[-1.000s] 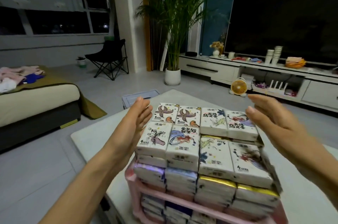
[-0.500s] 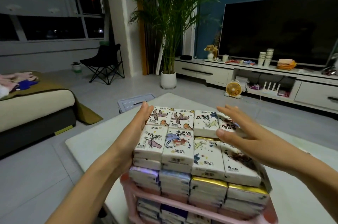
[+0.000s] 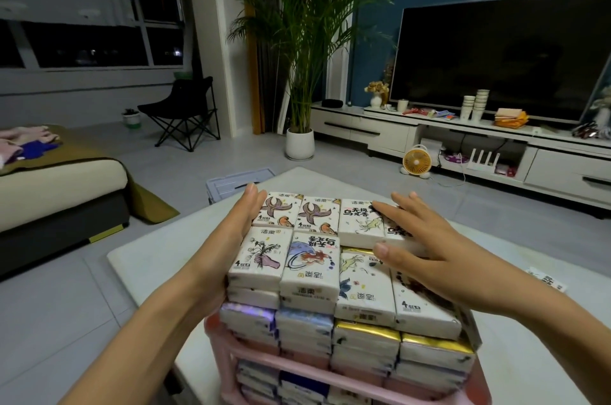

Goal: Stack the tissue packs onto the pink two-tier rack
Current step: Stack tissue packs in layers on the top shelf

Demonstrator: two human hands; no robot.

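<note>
Right hand (image 3: 429,244) lowered flat onto packs (image 3: 310,260).

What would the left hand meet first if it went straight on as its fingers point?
Probably nothing near: the left hand points past the tissue packs over the table. The grey storage box beyond seems lower; depth is unclear.
</note>
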